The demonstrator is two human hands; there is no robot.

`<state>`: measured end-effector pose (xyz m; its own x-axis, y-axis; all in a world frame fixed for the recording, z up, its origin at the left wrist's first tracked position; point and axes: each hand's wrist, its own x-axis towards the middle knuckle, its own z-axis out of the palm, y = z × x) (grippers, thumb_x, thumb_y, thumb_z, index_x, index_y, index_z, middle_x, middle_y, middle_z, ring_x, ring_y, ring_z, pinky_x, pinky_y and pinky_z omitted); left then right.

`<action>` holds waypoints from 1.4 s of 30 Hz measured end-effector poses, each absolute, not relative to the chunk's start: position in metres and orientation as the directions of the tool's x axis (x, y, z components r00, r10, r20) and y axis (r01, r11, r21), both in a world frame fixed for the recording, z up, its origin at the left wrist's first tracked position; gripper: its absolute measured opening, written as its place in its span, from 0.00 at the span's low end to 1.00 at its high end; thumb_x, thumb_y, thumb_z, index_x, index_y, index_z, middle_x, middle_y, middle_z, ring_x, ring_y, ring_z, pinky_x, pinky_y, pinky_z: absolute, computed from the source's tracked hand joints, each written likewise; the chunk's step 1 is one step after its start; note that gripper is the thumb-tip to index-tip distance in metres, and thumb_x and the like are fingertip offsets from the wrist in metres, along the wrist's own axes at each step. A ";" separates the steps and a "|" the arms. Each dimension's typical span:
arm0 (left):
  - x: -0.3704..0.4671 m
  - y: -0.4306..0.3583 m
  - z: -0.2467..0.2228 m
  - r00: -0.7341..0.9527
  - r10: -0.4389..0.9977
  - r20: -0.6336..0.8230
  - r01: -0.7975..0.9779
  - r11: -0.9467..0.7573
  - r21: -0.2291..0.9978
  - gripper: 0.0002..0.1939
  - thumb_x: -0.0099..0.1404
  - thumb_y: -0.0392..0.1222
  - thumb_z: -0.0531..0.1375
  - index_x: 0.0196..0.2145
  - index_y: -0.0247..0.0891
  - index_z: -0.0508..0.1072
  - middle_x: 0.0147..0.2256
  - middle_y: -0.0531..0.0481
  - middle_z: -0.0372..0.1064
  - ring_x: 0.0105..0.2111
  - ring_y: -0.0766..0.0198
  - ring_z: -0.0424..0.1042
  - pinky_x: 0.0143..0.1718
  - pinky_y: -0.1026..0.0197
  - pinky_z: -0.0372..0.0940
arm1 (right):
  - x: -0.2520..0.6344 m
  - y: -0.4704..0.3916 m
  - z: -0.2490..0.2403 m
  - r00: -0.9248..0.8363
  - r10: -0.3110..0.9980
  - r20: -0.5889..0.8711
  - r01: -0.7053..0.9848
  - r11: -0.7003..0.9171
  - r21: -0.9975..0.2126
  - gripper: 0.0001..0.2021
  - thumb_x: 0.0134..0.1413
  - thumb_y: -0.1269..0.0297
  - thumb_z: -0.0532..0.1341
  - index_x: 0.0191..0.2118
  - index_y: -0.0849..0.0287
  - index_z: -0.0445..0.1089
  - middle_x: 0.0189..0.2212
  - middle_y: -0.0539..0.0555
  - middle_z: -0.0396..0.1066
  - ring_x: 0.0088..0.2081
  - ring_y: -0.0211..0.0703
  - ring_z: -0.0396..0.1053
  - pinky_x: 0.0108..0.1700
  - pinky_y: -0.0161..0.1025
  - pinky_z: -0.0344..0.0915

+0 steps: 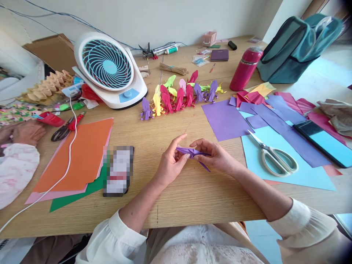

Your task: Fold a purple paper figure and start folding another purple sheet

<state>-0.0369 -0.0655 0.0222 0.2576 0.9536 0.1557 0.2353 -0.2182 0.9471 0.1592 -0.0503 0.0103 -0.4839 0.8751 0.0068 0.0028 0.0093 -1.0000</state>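
A purple folded-paper figure [189, 151] with thin pointed strips is held just above the table between my two hands. My left hand [172, 161] pinches its wider end between thumb and fingers. My right hand [213, 156] grips the narrow strips at the other end, one of which hangs down below the fingers. Beyond the hands, several finished origami figures [180, 98] in purple, yellow, red, pink and green stand in rows. To the right lie a purple paper sheet [228, 119] and white-handled scissors [275, 156] on light blue paper [255, 172].
On the left are a white fan [110, 69], orange paper [74, 154], a phone [118, 170] and a white cable [72, 143]. Another person's hand [29, 130] rests at the far left. A red bottle [246, 68], a teal bag [294, 51] and a dark phone [324, 141] stand or lie on the right.
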 end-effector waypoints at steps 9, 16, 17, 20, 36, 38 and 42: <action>-0.036 -0.067 0.026 0.231 0.971 0.055 0.148 -0.091 0.985 0.32 0.67 0.39 0.59 0.66 0.42 0.55 0.26 0.56 0.69 0.24 0.67 0.74 0.23 0.69 0.70 | 0.159 -0.048 0.013 -0.509 0.861 -0.016 0.003 -0.016 -1.000 0.13 0.56 0.62 0.64 0.46 0.59 0.66 0.36 0.53 0.70 0.32 0.38 0.66 0.29 0.34 0.59; -0.040 -0.064 0.023 0.232 0.970 0.066 0.153 -0.103 0.983 0.12 0.65 0.40 0.62 0.46 0.37 0.69 0.27 0.54 0.73 0.25 0.67 0.76 0.27 0.68 0.73 | 0.158 -0.049 0.012 -0.500 0.865 0.047 -0.033 0.036 -0.999 0.11 0.58 0.62 0.63 0.45 0.57 0.66 0.33 0.51 0.69 0.30 0.37 0.64 0.26 0.32 0.60; -0.041 -0.063 0.023 0.238 0.969 0.062 0.156 -0.102 0.983 0.10 0.65 0.40 0.62 0.43 0.37 0.70 0.26 0.54 0.73 0.25 0.67 0.77 0.27 0.68 0.73 | 0.158 -0.050 0.012 -0.500 0.864 0.056 -0.037 0.044 -0.998 0.11 0.58 0.62 0.63 0.45 0.57 0.67 0.33 0.51 0.69 0.29 0.36 0.64 0.25 0.32 0.59; -0.042 -0.062 0.024 0.240 0.970 0.048 0.146 -0.085 0.986 0.09 0.65 0.41 0.62 0.42 0.36 0.71 0.26 0.54 0.73 0.25 0.66 0.77 0.27 0.68 0.73 | 0.158 -0.051 0.012 -0.499 0.865 0.060 -0.034 0.050 -0.998 0.10 0.59 0.62 0.62 0.46 0.57 0.67 0.32 0.51 0.69 0.27 0.36 0.62 0.23 0.32 0.59; -0.044 -0.061 0.030 0.264 0.961 0.078 0.106 -0.110 0.988 0.07 0.68 0.42 0.59 0.40 0.36 0.69 0.27 0.54 0.73 0.25 0.68 0.77 0.29 0.67 0.74 | 0.154 -0.055 0.012 -0.491 0.868 0.071 -0.064 0.046 -0.997 0.10 0.59 0.63 0.63 0.44 0.57 0.66 0.37 0.53 0.71 0.36 0.39 0.68 0.36 0.36 0.64; -0.046 -0.062 0.031 0.280 0.951 0.132 0.137 -0.176 0.975 0.07 0.70 0.42 0.57 0.41 0.37 0.69 0.27 0.54 0.73 0.25 0.68 0.76 0.29 0.67 0.74 | 0.153 -0.054 0.011 -0.487 0.871 0.059 -0.096 0.013 -0.995 0.11 0.58 0.60 0.64 0.44 0.57 0.65 0.36 0.52 0.70 0.36 0.39 0.68 0.35 0.35 0.63; -0.052 -0.061 0.033 0.368 0.881 0.297 0.259 -0.404 0.877 0.07 0.72 0.40 0.54 0.42 0.39 0.72 0.30 0.52 0.74 0.27 0.69 0.76 0.31 0.67 0.72 | 0.154 -0.053 0.014 -0.478 0.878 0.034 -0.128 -0.032 -0.991 0.15 0.56 0.56 0.66 0.44 0.56 0.64 0.34 0.51 0.69 0.33 0.38 0.66 0.32 0.34 0.61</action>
<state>-0.0519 -0.0607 0.0333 0.3685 0.8809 0.2971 0.2586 -0.4041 0.8774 0.1538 -0.0532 0.0136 -0.4775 0.8780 0.0339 -0.1285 -0.0316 -0.9912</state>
